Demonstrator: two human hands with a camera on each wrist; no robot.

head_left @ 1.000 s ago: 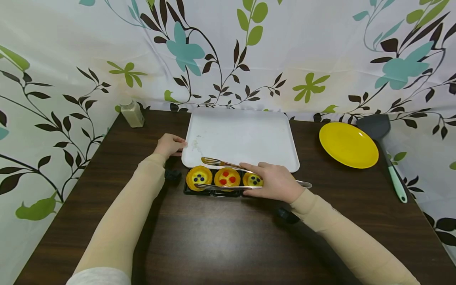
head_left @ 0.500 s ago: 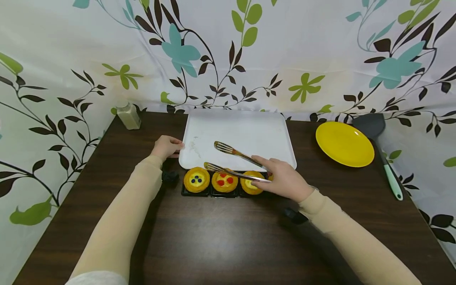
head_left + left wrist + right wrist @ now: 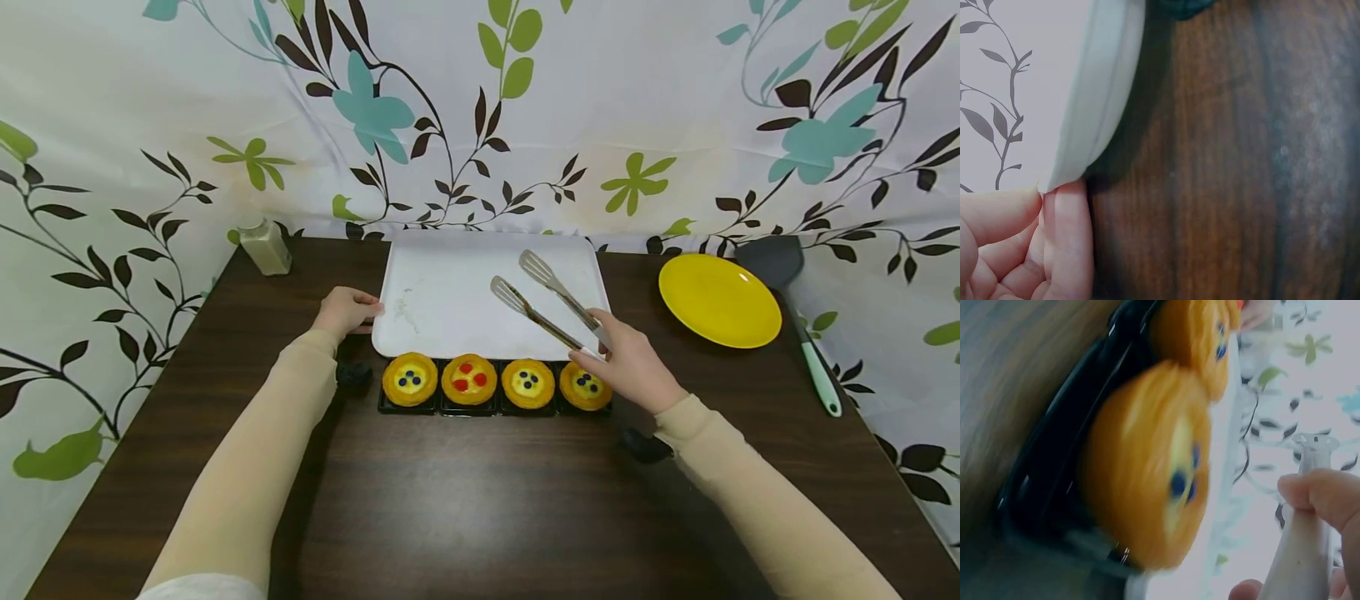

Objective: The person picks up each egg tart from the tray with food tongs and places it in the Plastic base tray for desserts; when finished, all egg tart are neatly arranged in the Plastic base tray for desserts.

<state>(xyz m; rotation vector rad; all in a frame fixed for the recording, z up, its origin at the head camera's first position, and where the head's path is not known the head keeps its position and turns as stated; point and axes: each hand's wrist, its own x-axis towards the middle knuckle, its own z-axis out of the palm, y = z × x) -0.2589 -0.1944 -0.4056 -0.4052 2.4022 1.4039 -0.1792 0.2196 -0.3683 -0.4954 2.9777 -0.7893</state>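
Note:
My left hand (image 3: 348,313) pinches the left rim of a white tray (image 3: 450,292). In the left wrist view the thumb lies over the rim (image 3: 1094,125) and fingers sit below it. Metal tongs (image 3: 551,321) with slotted ends are held in my right hand (image 3: 633,362), their ends spread apart above the tray. Along the tray's front edge stands a black plastic container (image 3: 468,412) with a row of egg tarts. One tart (image 3: 468,381) has red dots; the others, such as the rightmost tart (image 3: 1147,469), carry dark blue ones.
A yellow plate (image 3: 720,300) lies to the right, partly over a spatula (image 3: 821,375) with a dark blade and mint handle. A glass shaker (image 3: 265,247) stands at the back left corner. Patterned cloth (image 3: 480,117) hangs behind the dark wooden table (image 3: 465,508).
My right hand has moved right with the tongs, whose ends swung from over the tarts up and back above the tray. The rightmost tart is uncovered. The left hand stays at the rim.

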